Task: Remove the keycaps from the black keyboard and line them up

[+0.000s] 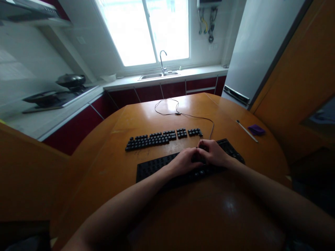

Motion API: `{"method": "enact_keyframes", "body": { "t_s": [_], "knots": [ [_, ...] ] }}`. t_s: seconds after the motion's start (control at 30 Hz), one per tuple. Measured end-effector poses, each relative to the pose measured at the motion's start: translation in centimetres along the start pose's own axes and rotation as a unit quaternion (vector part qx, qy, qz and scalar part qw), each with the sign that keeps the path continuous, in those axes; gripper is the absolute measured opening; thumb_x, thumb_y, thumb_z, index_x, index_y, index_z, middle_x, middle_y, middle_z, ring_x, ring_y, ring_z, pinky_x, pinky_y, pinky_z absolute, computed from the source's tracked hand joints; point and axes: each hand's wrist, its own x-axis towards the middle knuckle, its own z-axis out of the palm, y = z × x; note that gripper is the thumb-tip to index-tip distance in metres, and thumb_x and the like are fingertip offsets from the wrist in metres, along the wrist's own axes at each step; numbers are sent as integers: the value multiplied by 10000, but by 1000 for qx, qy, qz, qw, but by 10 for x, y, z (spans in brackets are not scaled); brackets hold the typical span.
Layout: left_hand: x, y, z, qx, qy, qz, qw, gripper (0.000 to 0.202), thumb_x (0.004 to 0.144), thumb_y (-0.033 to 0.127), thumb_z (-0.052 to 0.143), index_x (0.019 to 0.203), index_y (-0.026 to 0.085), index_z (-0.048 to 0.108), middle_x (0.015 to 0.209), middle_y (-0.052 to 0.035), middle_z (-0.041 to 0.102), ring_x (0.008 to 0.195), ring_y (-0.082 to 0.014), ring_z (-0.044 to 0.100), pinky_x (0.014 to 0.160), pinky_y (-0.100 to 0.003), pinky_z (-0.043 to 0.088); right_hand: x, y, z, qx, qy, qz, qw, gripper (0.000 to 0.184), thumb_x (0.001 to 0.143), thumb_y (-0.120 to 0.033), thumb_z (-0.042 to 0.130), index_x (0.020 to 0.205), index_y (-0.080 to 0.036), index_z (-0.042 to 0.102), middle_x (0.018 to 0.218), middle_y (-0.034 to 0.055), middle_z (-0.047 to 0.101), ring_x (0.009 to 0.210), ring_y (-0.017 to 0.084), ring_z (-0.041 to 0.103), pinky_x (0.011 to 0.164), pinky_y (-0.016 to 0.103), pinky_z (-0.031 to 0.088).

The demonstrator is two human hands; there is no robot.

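Wood table (110, 174): keyboard (154, 166) near, keycaps (150, 140) in rows just beyond. Left hand (185, 160) and right hand (213, 153) meet over keyboard, fingers bunched; can't tell what's pinched. Probably keycap work; next needs precise fingertip placement.

I can read no word, number, brand or sign from here. The small black plastic keycaps (150, 140) set out in rows on the far side are too dark and tiny for me to make out any legends, and so is the long black plastic keyboard (154, 165) nearer me. Small pale marks on the dark range hood (28, 13), far left, are illegible too.
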Motion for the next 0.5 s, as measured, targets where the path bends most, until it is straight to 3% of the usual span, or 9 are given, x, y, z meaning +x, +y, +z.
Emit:
{"method": "enact_keyframes", "body": {
  "t_s": [0.17,0.5],
  "knots": [
    [2,0,0,-18,1,-15,1000,343,734,266,794,1014,144,639,867,-19,675,771,-161,602,708,-268,478,1,7,8,-2,70,-4,998,112,849,-233,588,756,-171,602,687,17,644,652,167,610,620,271,472],
    [1,0,-2,1,-6,7,1000,243,756,240,772,952,133,678,837,-33,695,753,-169,621,689,-257,477,-8,7,12,-37,63,-28,997,87,899,-227,566,825,-186,586,697,19,639,626,171,622,607,273,463]
  ]
}}
